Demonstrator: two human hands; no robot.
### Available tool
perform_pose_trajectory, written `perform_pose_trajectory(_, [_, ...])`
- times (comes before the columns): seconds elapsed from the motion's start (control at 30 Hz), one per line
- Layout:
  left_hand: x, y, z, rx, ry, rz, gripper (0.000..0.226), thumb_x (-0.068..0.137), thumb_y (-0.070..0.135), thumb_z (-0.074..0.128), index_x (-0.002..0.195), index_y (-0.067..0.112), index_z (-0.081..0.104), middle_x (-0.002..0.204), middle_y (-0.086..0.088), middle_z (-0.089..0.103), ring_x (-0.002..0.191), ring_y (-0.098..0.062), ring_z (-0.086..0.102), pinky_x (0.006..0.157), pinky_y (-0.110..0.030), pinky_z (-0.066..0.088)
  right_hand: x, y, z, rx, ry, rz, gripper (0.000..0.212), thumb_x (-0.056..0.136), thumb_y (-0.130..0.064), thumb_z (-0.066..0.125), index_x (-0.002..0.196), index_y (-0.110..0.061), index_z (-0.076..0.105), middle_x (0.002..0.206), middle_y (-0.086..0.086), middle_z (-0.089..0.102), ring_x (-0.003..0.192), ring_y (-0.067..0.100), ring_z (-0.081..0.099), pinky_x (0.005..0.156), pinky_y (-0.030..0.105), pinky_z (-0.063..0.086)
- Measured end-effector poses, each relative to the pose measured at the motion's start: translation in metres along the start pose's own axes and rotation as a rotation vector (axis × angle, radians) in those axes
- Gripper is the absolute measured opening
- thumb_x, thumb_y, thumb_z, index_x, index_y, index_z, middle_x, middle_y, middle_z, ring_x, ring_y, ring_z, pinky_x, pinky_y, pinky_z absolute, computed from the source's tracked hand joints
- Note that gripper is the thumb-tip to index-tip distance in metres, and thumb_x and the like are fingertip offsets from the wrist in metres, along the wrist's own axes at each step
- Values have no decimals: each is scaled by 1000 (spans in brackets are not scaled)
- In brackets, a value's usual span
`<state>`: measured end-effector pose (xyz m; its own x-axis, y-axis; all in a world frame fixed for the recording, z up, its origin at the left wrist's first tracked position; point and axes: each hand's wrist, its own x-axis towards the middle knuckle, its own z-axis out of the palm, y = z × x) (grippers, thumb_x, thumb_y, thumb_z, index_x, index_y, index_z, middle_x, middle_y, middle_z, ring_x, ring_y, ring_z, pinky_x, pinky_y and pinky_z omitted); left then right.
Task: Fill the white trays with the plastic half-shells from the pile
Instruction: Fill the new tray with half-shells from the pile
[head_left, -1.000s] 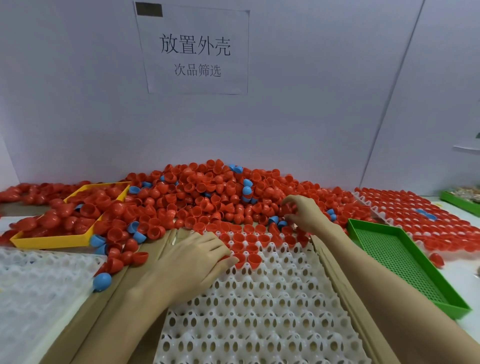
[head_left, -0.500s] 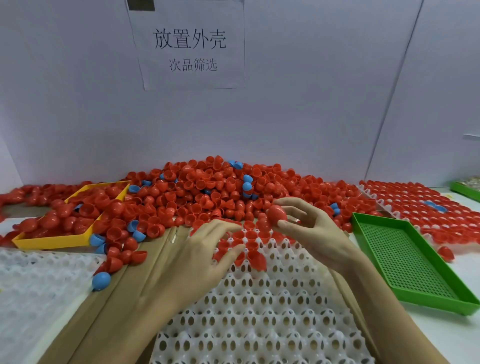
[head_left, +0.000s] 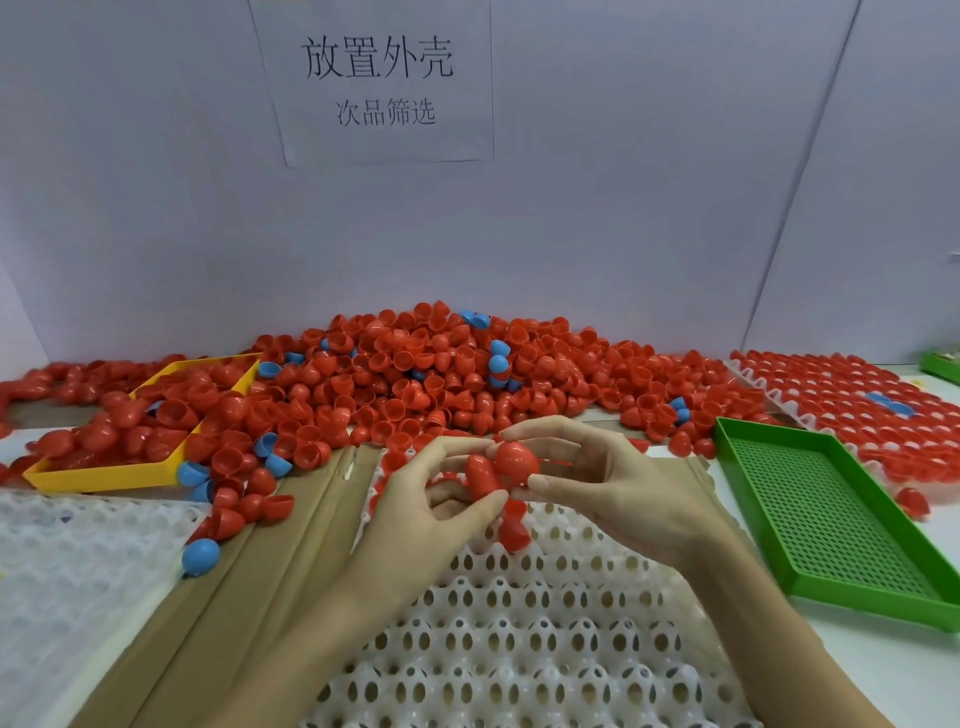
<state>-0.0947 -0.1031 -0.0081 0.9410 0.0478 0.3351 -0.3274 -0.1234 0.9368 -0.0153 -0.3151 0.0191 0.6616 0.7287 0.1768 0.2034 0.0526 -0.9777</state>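
Single head-worn view, wide-angle, looking forward and down — close over white tray (head_left: 519, 639), facing wall

Your bare left hand (head_left: 441, 499) and bare right hand (head_left: 618, 483) show no gloves, rings or watch; your two long, slender forearms are uncovered, with no sleeve in view.

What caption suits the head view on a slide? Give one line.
Both hands, left hand and right hand, pinch red half-shells above the white tray.
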Motion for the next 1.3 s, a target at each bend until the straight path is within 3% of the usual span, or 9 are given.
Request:
perform_pose_trajectory(0.3, [-2,3,2,19,88,-8,27,82,34,81,108,28,78,100,9,79,91,-10,76,80,-17,58,-5,-5,3,-169,69,-32,37,99,-14,73,135,-23,69,128,4,75,117,24,73,102,29,56])
perform_pose_trajectory(0.43, [1,4,-2,-10,122,-35,16,94,25,71,107,23,80,101,6,79,93,-12,76,79,-21,60,-5,-3,-4,-247,72,-41,38,98,-9,72,135,-18,69,121,5,78,112,23,75,98,27,58])
perform_pose_trajectory(0.57, [6,8,-18,-16,253,-47,19,97,36,64,106,26,77,97,6,79,91,-12,75,79,-24,62,4,4,-28,-354,441,-111,28,95,-20,70,123,-20,72,106,-1,81,92,20,79,78,21,61])
perform_pose_trajectory(0.7, [9,11,-26,-97,312,-98,24,99,40,62,103,23,78,97,1,79,90,-15,76,74,-19,60,14,15,-60,-255,701,-41,62,99,-29,71,155,-20,47,141,7,63,126,18,66,105,38,56])
perform_pose_trajectory(0.83, [9,12,-25,-83,302,-128,24,99,41,63,98,23,79,96,-1,79,88,-17,76,71,-21,60,9,26,-64,-232,604,71,94,91,-33,74,167,-26,19,148,16,58,131,16,64,112,40,51])
perform_pose_trajectory(0.97, [9,13,-24,-75,292,-142,25,99,42,62,93,25,80,95,-1,79,86,-18,76,70,-23,61,11,22,-42,-315,496,-6,52,97,-14,72,146,-22,54,137,6,67,115,10,72,96,30,60])
perform_pose_trajectory(1.1, [9,14,-25,-64,281,-143,26,99,43,62,92,26,80,95,-1,79,85,-20,76,70,-24,62,12,13,-19,-507,356,-96,39,101,-6,66,136,-22,66,149,-12,58,133,4,59,109,27,52])
perform_pose_trajectory(1.2, [9,14,-26,-64,280,-141,28,99,45,61,92,25,80,95,-2,79,84,-20,76,69,-25,62,9,6,-14,-527,155,-66,23,97,-12,74,117,-20,78,119,-11,76,102,13,75,89,31,62])
perform_pose_trajectory(1.3, [9,14,-27,-54,271,-141,28,100,45,61,93,25,80,95,-2,79,84,-20,76,70,-25,62,6,10,-6,-719,-25,-1,18,90,-28,83,105,-37,81,99,-16,74,85,10,66,72,21,55])
